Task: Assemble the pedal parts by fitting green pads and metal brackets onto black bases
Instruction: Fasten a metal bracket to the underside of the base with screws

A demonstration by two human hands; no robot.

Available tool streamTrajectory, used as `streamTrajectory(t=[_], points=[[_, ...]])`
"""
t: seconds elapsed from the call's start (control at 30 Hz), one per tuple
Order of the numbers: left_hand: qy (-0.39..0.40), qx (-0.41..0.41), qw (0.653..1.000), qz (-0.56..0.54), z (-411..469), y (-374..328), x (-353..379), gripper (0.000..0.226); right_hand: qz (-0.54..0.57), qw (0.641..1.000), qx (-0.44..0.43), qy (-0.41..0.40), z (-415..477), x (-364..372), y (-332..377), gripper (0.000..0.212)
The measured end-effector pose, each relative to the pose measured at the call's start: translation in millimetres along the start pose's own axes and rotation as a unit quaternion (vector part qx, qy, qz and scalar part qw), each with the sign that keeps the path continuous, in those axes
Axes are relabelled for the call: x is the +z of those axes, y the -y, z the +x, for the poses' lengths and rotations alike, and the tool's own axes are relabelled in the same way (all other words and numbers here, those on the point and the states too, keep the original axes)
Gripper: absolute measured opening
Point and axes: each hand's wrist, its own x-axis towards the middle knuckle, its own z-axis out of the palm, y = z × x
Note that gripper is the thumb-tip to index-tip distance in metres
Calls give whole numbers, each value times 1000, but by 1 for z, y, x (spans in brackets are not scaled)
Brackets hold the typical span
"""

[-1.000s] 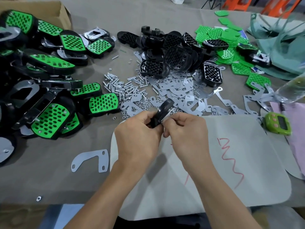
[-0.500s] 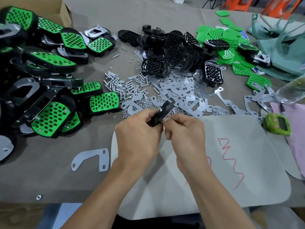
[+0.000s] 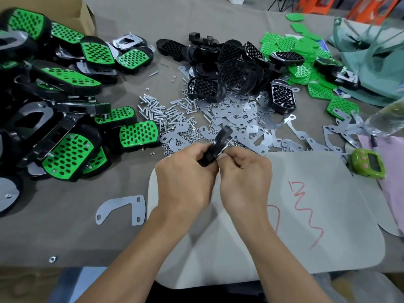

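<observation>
1. Gripping one black base [image 3: 218, 145] between them, the left hand [image 3: 185, 178] and right hand [image 3: 244, 178] curl round it above the desk's [image 3: 65, 237] near edge.
2. One loose bracket [image 3: 122, 208] lies flat on the desk, left of the hands.
3. One cardboard box [image 3: 85, 16] stands at the far left corner, contents hidden.

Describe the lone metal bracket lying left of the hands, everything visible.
The metal bracket is a thin, flat, silvery-grey plate, seemingly sheet steel: a wide end with two slots, a curved arm ending in one hole. It lies flat on the grey table cover, beside the left edge of the white mat. No hand touches it.
</observation>
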Motion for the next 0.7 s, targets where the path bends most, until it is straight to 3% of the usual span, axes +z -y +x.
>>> streamTrajectory(t=[0.1, 0.27, 0.47, 0.57, 0.7], points=[[1, -1, 1000, -3, 2, 2, -2, 45, -24, 999, -7, 36, 5, -6, 1, 26], [2, -1, 1000, -9, 2, 1, -3, 41, -136, 980, -138, 54, 6, -11, -1, 13], [66, 9, 998, 18, 15, 8, -10, 54, -91, 981, -105, 139, 22, -20, 3, 14], [83, 47, 989, 111, 23, 4, -14, 27, -84, 967, -96, 219, 30, -33, 3, 15], [60, 13, 995, 83, 23, 8, -9, 18, -137, 979, -77, 128, 36, -40, -10, 16]])
